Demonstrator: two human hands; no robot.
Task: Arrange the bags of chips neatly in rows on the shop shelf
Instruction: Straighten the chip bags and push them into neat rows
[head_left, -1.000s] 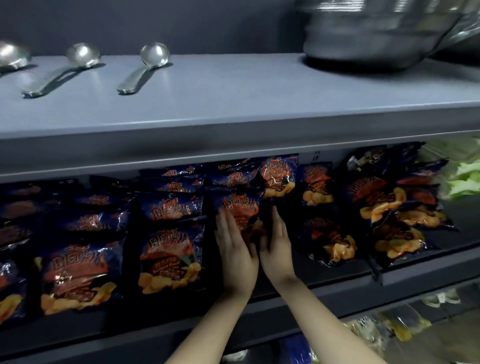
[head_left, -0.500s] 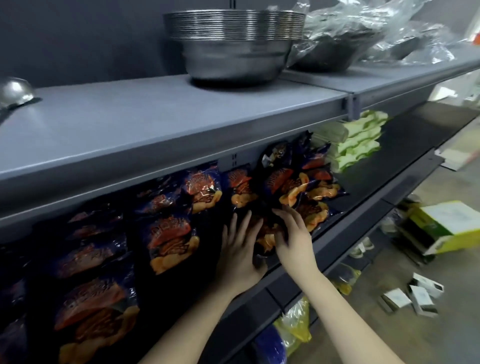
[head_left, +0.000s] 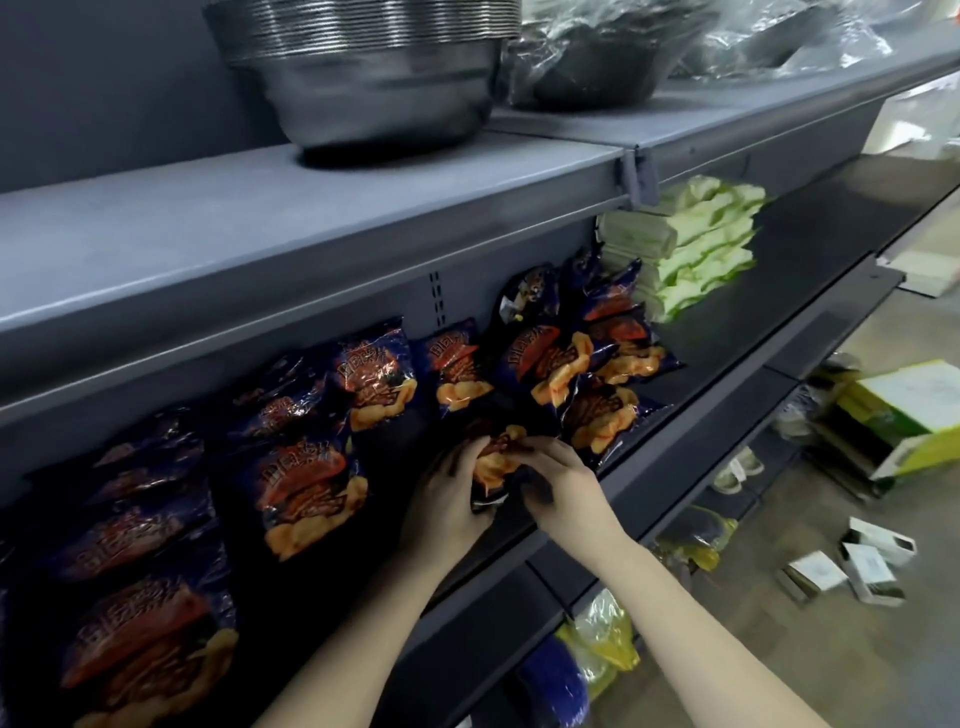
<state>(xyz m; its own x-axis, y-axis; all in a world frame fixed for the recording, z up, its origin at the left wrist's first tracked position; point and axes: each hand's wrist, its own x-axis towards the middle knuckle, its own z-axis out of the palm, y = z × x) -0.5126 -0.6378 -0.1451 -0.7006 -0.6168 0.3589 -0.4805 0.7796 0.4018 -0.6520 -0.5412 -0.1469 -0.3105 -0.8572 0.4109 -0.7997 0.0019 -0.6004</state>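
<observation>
Both hands, flat with spread fingers on bags half second ago, now curled round one chip bag (head_left: 493, 460). Grip: left hand (head_left: 447, 501) wraps bag's left side, right hand (head_left: 566, 493) pinches right side, fingers bent. Bag at near edge of dark shelf (head_left: 769, 301), between tidy rows (head_left: 306, 488) at left and jumbled pile (head_left: 576, 364) at right (bags overlapping, tilted). Green packs (head_left: 696, 249) stacked farther right, same shelf. Steel bowls (head_left: 363, 78) nested on upper shelf.
</observation>
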